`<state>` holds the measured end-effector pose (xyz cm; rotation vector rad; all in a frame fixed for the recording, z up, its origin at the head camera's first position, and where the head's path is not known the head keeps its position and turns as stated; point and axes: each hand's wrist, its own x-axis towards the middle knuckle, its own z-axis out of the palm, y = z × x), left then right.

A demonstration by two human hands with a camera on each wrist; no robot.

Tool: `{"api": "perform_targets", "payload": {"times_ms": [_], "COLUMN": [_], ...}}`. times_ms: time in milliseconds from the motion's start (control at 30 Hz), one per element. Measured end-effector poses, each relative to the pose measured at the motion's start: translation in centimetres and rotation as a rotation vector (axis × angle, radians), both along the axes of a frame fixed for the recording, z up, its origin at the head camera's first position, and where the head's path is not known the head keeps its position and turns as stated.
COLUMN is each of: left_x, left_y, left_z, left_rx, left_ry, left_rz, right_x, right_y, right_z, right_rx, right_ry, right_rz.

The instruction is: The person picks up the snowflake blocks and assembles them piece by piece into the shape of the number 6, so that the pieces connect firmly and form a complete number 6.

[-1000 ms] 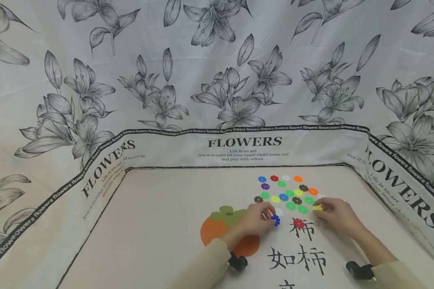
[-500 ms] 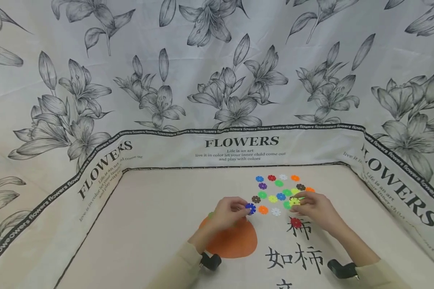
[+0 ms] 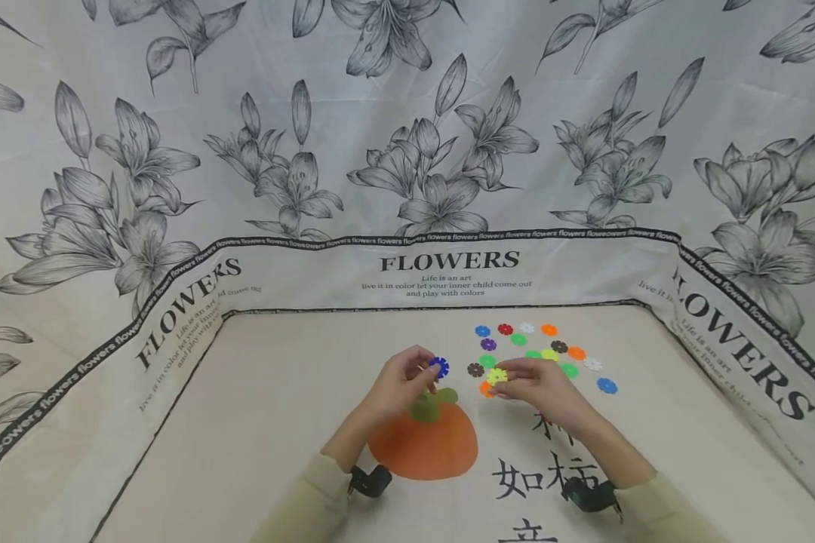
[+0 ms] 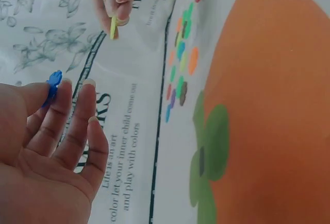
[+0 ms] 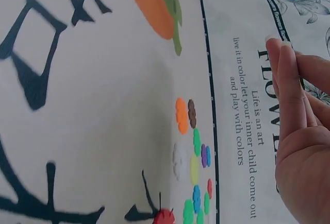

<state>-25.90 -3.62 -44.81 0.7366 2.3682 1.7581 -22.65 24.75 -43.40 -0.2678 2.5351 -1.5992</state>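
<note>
Between thumb and fingertips, my left hand (image 3: 399, 383) pinches a dark blue notched plastic snowflake disc (image 3: 439, 367), raised near the printed persimmon's leaves. Its other fingers are spread loosely in the left wrist view. My right hand (image 3: 546, 392) pinches a yellow snowflake disc (image 3: 496, 375), to the right of the blue one and apart from it. That yellow disc (image 4: 113, 28) appears nearly edge-on in the left wrist view; the right hand's fingers hide it in the right wrist view. Beyond and below the right hand lie several loose snowflake discs (image 3: 518, 339) in mixed colours, some covered by that hand.
The cream tabletop cloth (image 3: 278, 422) bears a printed orange persimmon (image 3: 424, 445) and black characters (image 3: 516, 479). A red disc (image 5: 165, 217) lies on one character. Floral fabric with a FLOWERS border (image 3: 448, 275) rises behind the table and at both sides.
Both hands have lifted and moved left, each carrying its disc. The blue and yellow discs are now closer together. A blue disc at the right of the group has come into sight.
</note>
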Motion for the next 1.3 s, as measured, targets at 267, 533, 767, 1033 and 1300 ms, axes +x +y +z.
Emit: {"api": "perform_targets", "payload": {"times_ms": [267,533,767,1033,1300], "left_x": [0.0,-0.1,-0.2,-0.4,-0.4], "left_y": [-0.6,-0.9,-0.9,-1.2,-1.9], "left_z": [1.0,1.6,2.0,1.9,2.1], "left_rx": [0.016,0.097,0.128,0.105,0.086], "left_ry": [0.064,0.113,0.112,0.134,0.104], "left_rz": [0.004,0.014,0.01,-0.001,-0.013], "right_x": [-0.6,-1.0,-1.5,-1.6,-2.4], "right_y": [-2.7,-5.2,-6.1,-6.5,-7.2], "right_z": [0.5,1.7,2.3,2.0,1.8], "right_rx": [-0.145,-0.286,-0.319,-0.379,-0.355], "right_ry": [0.021,0.033,0.068,0.041,0.1], "right_rz": [0.068,0.084,0.072,0.086,0.155]}}
